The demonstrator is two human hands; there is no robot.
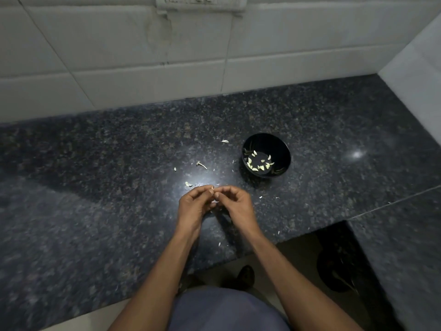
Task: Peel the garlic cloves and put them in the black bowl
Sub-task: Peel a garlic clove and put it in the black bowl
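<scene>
Both hands meet above the dark granite counter (95, 187). My left hand (194, 206) and my right hand (236, 204) pinch a small garlic clove (216, 195) between their fingertips; most of it is hidden by the fingers. The black bowl (284, 151) stands on the counter up and to the right of my hands, with several peeled pale cloves (259, 163) lying in its bottom.
Bits of garlic skin lie scattered on the counter: one (188, 184) just left of my hands, a stem piece (201, 164) farther back, another (224, 141) by the bowl. A white tiled wall (167, 56) bounds the back and right. The counter edge steps inward at lower right, over the floor.
</scene>
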